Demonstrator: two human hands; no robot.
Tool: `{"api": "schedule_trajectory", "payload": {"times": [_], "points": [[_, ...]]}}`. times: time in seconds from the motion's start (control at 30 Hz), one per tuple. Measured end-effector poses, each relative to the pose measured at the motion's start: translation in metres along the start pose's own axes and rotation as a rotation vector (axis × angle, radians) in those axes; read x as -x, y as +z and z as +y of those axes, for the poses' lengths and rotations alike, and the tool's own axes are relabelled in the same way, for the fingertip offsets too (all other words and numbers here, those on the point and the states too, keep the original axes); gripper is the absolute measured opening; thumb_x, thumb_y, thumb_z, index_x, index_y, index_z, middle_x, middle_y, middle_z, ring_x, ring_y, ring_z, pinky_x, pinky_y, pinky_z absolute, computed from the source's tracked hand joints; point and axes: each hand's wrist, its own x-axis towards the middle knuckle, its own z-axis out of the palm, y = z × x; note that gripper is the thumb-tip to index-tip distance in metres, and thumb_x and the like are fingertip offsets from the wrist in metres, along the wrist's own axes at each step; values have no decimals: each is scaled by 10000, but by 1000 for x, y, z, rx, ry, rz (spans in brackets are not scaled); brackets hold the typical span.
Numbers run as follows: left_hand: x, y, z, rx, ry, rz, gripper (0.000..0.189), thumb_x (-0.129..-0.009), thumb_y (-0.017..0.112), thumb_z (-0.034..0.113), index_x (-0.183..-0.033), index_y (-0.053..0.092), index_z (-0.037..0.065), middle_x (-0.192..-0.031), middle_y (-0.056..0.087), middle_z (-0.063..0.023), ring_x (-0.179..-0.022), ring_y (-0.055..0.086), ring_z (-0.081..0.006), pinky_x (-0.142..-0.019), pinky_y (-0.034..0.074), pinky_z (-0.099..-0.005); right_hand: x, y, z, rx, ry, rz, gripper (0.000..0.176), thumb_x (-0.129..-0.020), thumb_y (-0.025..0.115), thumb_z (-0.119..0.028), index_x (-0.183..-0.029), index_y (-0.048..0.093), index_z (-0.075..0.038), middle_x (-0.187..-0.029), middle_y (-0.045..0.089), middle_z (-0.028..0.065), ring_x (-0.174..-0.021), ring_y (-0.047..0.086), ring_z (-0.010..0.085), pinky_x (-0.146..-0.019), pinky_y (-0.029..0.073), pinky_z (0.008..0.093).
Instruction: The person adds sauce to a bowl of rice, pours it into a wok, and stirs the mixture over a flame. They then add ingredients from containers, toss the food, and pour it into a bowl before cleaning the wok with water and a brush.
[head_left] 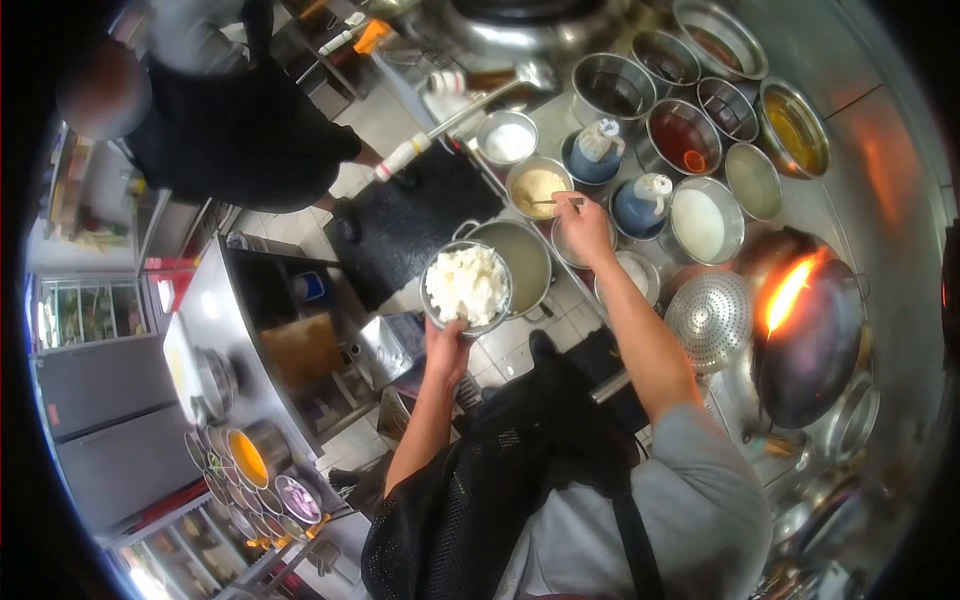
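My left hand (447,345) grips a metal bowl (484,328) from below its near rim. White, lumpy food (467,284) is heaped in it; its kind I cannot make out. Behind that bowl, partly covered by it, is a larger metal pot (528,258). Over the seasoning containers, my right hand (586,230) is closed on a spoon (545,203). The spoon's end dips into a pale yellow powder (536,185) in a small round container. Beside it stands a container of white powder (508,141).
A wok (815,355) with a tall flame (793,290) is at the right, beside a perforated strainer (709,318). Blue-bodied squeeze bottles (640,208) and several sauce containers (684,137) line the counter. Another person (235,140) stands at upper left. A steel counter (215,300) is at left.
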Motion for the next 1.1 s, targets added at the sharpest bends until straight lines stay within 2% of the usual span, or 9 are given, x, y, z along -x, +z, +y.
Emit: {"api": "schedule_trajectory", "payload": {"times": [0.07, 0.1, 0.2, 0.33, 0.63, 0.7, 0.83, 0.93, 1.1], "points": [[-1, -3, -3, -4, -2, 6, 685, -783, 440, -101, -1420, 320, 120, -1374, 479, -125, -1205, 542, -291, -923, 528, -444, -6, 8, 24, -141, 80, 43, 307, -956, 578, -273, -1040, 672, 7, -821, 698, 127, -660, 651, 176, -618, 500, 304], [-2, -3, -4, -6, -3, 13, 686, -784, 439, -100, -1421, 317, 122, -1376, 477, -126, -1205, 542, -291, -925, 527, -442, -5, 5, 21, -141, 80, 41, 307, -956, 578, -273, -1040, 672, 7, -821, 698, 127, -660, 651, 176, -618, 500, 304], [-4, -5, -5, -8, -1, 16, 687, -785, 437, -96, -1424, 308, 123, -1374, 475, -127, -1199, 546, -292, -921, 531, -438, 4, -8, 5, -482, 253, 51, 359, -967, 590, -304, -1132, 624, 14, -732, 609, 36, -555, 465, 46, -432, 355, 222], [-9, -2, -1, -39, 10, 33, 687, -786, 439, -91, -1425, 302, 120, -1366, 479, -130, -1193, 550, -296, -907, 544, -434, 14, -24, -8, -617, 220, 108, 340, -977, 578, -254, -1141, 609, 43, -771, 607, 59, -543, 433, 51, -442, 351, 222], [-21, 29, 11, -31, 51, -35, 674, -795, 438, -80, -1422, 287, 119, -1341, 489, -143, -1145, 579, -304, -837, 576, -423, 32, -48, -19, -620, 156, 159, 341, -980, 576, -260, -1149, 609, 35, -767, 616, 64, -526, 437, 49, -432, 361, 217], [-26, 30, 12, -40, 50, -46, 661, -798, 443, -75, -1412, 295, 119, -1326, 500, -141, -1115, 595, -298, -798, 585, -408, 35, -48, -12, -456, 188, 219, 344, -978, 578, -263, -1162, 603, 27, -792, 634, 77, -515, 449, 50, -425, 365, 217], [-27, 36, 13, -61, 70, -51, 625, -804, 457, -62, -1386, 319, 117, -1286, 528, -135, -1038, 629, -279, -689, 600, -365, 37, -45, -8, -541, 196, 236, 325, -976, 572, -233, -1177, 594, 21, -813, 642, 84, -522, 457, 50, -422, 366, 212], [-34, 33, 10, -40, 72, -72, 631, -801, 460, -62, -1389, 316, 117, -1285, 527, -134, -1038, 627, -280, -671, 602, -362, 37, -47, -12, -621, 234, 234, 323, -960, 605, -235, -1158, 598, 20, -849, 623, 76, -586, 444, 52, -462, 364, 212], [-33, 36, 15, -59, 77, -57, 634, -800, 461, -65, -1390, 314, 116, -1289, 524, -134, -1047, 623, -282, -674, 604, -368, 39, -49, -8, -764, 232, 249, 283, -958, 602, -200, -1146, 601, 12, -844, 633, 78, -556, 443, 47, -438, 363, 215]]}}
